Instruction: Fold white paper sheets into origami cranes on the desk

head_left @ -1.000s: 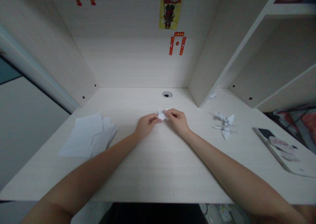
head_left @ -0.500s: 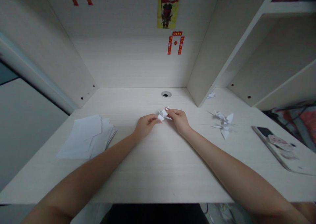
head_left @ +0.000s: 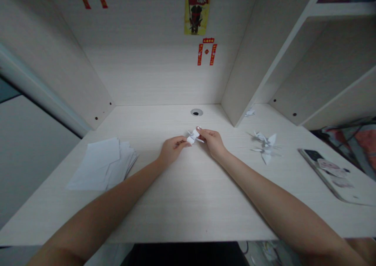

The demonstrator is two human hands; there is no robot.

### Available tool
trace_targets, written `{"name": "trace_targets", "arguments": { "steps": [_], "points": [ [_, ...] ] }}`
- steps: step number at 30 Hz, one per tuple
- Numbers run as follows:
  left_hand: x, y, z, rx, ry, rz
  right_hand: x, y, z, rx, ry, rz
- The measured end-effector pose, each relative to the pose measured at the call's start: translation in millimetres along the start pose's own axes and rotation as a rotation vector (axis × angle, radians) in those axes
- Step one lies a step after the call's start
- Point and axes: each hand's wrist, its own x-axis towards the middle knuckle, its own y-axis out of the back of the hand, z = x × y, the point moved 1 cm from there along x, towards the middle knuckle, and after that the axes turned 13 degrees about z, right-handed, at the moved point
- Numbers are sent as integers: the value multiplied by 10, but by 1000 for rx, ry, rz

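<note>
A small white paper crane [head_left: 193, 136] is pinched between my two hands over the middle of the desk. My left hand [head_left: 174, 148] is closed, thumb and fingertips on its lower left wing. On the upper right, my right hand [head_left: 212, 140] grips the other wing between thumb and forefinger. Pointed ends of the folded paper stick out between the hands. To the right lie folded paper cranes [head_left: 265, 144], close together on the desk. A stack of white paper sheets [head_left: 104, 160] lies to the left, partly behind my left forearm.
A phone [head_left: 331, 174] rests at the right of the desk [head_left: 176, 211]. Another small folded white paper [head_left: 249, 112] sits by the upright divider [head_left: 243, 70]. A round cable hole [head_left: 196, 112] is near the back panel. Cloth [head_left: 352, 141] lies at the far right.
The wings of the crane look slightly more spread and flattened between my fingers. Both hands keep their hold; the whole view has shifted slightly.
</note>
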Motion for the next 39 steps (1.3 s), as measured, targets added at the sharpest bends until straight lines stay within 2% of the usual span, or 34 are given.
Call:
{"name": "trace_targets", "arguments": {
  "steps": [11,23,27,33,39],
  "points": [
    [7,11,8,4,-17,3,-1,6,-26,35,-22,-16],
    [-18,20,65,-63,28,-19,-23,-11,-12,-29,45,33],
    [-6,19,28,-13,27,21,-77,-29,-60,-39,67,-20],
    [12,-2,-23,-62,57,33,-80,-33,-41,-131,95,-75],
    [15,4,-10,-101,37,17,-56,-16,-35,-69,9,-112]
  ]
}}
